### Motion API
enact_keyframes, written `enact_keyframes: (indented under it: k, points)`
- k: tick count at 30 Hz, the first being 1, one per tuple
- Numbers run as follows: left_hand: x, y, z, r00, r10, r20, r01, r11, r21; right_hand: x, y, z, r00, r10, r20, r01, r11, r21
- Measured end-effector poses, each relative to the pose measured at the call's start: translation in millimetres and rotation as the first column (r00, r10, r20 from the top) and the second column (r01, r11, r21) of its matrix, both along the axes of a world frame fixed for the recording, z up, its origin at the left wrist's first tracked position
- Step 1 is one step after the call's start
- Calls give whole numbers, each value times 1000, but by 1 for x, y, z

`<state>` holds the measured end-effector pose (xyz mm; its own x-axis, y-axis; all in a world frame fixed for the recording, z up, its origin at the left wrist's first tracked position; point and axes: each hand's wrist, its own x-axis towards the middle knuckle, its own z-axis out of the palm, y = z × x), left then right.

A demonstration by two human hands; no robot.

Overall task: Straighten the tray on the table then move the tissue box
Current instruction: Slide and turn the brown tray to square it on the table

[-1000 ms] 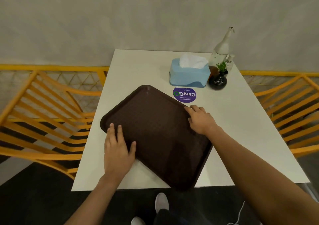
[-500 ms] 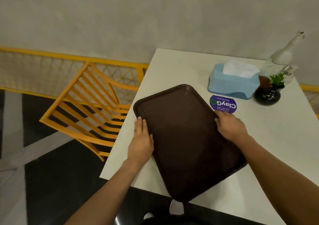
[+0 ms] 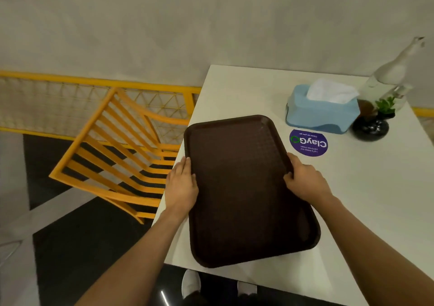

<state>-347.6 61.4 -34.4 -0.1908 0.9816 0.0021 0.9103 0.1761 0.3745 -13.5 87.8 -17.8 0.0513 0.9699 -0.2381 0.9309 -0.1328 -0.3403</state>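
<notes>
I hold the brown tray (image 3: 246, 188) with both hands, edges gripped, nearly square to bench (image 3: 375, 200); blue tissue box (image 3: 321, 110) unmoved.

Dim warm light, soft blur, bowed edges

Head camera looks steeply down, close over the table (image 3: 375, 188)

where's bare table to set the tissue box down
Bare white tabletop lies right of the dark brown plastic tray, below the purple round sticker. The far right corner is crowded: light blue tissue box, black plant vase, bottle.
</notes>
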Motion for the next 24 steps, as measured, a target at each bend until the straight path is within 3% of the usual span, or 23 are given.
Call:
enact_keyframes:
  k: [4,16,24]
  points:
    - [-24,18,4,999,-31,30,29,998,63,-18,-8,0,997,-45,-60,46,999,1]
    - [-61,58,0,941,-314,123,312,949,32,-61,-16,-10,979,-205,22,203,977,71]
    - [-54,69,-4,942,-299,152,292,954,64,-58,1,-5,965,-256,55,256,967,-1]
